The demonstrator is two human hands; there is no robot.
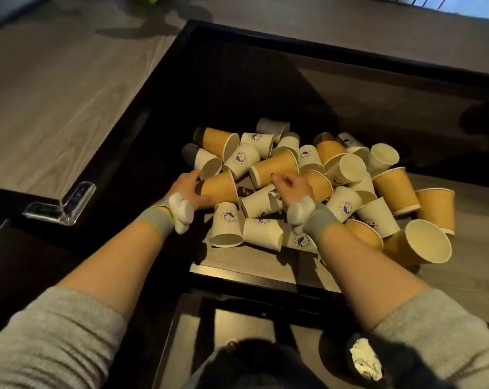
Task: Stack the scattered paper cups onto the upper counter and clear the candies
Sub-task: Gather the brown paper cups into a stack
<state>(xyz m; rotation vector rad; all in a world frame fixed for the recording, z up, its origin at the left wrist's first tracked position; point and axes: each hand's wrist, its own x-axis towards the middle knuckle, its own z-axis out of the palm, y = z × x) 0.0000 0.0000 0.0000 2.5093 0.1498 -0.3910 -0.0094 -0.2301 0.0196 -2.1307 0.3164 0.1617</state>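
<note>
Grey sleeves (55, 346) frame the paper cups (347, 168), heaped on their sides on the lower counter (462, 276); they look light and easily crushed, best taken round the body. Left hand (188, 189) wraps thumb and fingers round an orange cup (221, 186) at the heap's left; right hand (292, 186) lies curled on the heap, grip unclear.

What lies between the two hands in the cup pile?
Head view: an orange paper cup on its side, gripped by the left hand, a small dark object and a white printed paper cup beside the right hand.
</note>
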